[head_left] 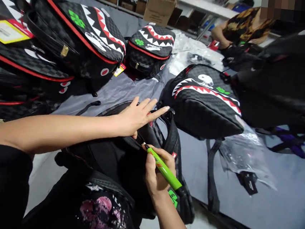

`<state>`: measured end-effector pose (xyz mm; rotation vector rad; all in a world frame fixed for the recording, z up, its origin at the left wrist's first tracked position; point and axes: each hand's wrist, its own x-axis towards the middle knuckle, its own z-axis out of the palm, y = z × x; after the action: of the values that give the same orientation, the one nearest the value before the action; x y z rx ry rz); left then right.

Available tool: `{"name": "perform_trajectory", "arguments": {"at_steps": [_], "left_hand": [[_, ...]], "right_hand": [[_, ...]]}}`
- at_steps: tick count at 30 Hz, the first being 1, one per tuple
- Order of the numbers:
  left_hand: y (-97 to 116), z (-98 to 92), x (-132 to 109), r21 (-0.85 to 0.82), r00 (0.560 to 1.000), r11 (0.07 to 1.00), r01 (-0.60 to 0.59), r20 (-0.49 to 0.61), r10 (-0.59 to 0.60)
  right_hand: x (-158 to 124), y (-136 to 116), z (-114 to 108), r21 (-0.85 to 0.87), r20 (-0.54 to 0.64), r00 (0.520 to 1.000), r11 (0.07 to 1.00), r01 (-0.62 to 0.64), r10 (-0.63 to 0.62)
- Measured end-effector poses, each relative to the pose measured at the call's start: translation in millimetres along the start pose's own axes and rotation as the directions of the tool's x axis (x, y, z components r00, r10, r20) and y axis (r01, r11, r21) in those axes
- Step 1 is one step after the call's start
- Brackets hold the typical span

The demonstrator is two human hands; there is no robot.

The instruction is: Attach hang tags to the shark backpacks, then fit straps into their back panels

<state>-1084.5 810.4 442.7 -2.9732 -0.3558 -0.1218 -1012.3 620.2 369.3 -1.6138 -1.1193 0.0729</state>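
An open black backpack (126, 162) lies in front of me at the table's edge. My left hand (138, 116) rests on its upper part, fingers spread, palm down, holding nothing that shows. In my right hand (159, 165) is a green marker (165, 169), its dark tip pointing up-left at the backpack's opening, just below my left hand. Whether the tip touches the fabric I cannot tell. A checkered backpack with a shark-mouth print (207, 102) lies just beyond, to the right.
More shark-mouth backpacks (95, 33) stand at the left, and a smaller-looking one (150, 53) at the back. Clear plastic bags (246, 152) lie at the right. A person (247, 26) sits across the grey-covered table (275, 209). Cardboard boxes (159, 9) stand behind.
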Motion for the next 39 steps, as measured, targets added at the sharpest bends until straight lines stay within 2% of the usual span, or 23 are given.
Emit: {"name": "perform_trajectory", "arguments": {"at_steps": [2, 7, 10, 13, 18, 20, 24, 28, 35, 39], "left_hand": [[-0.3, 3.3, 1.3, -0.006, 0.999, 1.0, -0.003, -0.033, 0.003], [-1.3, 7.7, 5.6, -0.009, 0.999, 1.0, -0.002, -0.038, 0.002], [-2.0, 8.0, 7.9, -0.022, 1.0, 1.0, 0.001, -0.028, -0.001], [-3.0, 5.7, 8.9, -0.035, 1.0, 0.999, 0.003, 0.018, -0.002], [-5.0, 2.2, 9.5, -0.048, 0.998, 0.999, 0.003, 0.066, 0.0], [-5.1, 2.2, 10.1, -0.056, 0.998, 0.998, 0.007, 0.065, -0.003], [-4.4, 2.5, 11.8, -0.073, 0.997, 0.997, 0.011, 0.075, -0.006], [-5.1, 3.1, 12.9, -0.096, 0.997, 0.995, 0.002, 0.074, 0.005], [-8.0, 8.8, 15.8, -0.111, 0.999, 0.994, 0.001, 0.049, 0.005], [-8.5, 11.8, 17.0, -0.112, 0.999, 0.994, -0.002, 0.041, 0.007]], "right_hand": [[4.7, -0.3, 0.2, -0.033, 0.002, 1.0, 0.999, 0.005, -0.005], [25.3, -7.0, -4.4, -0.158, 0.023, 0.999, 0.986, 0.052, -0.049], [38.4, -13.7, -13.2, -0.192, 0.159, 0.986, 0.979, 0.075, -0.045], [52.1, -19.3, -19.6, -0.14, 0.33, 0.943, 0.987, 0.083, -0.033], [74.4, -19.9, -12.4, -0.23, 0.332, 0.943, 0.969, 0.092, -0.011], [80.4, -19.1, -11.3, -0.205, 0.412, 0.911, 0.975, 0.088, 0.005], [89.2, -22.0, -23.2, -0.198, 0.618, 0.786, 0.972, 0.13, 0.021], [95.4, -28.4, -35.4, -0.235, 0.699, 0.713, 0.958, 0.162, 0.051], [91.9, -30.1, -31.3, -0.271, 0.683, 0.727, 0.899, 0.344, -0.072], [94.5, -29.3, -31.9, -0.263, 0.718, 0.691, 0.887, 0.381, -0.084]]}}
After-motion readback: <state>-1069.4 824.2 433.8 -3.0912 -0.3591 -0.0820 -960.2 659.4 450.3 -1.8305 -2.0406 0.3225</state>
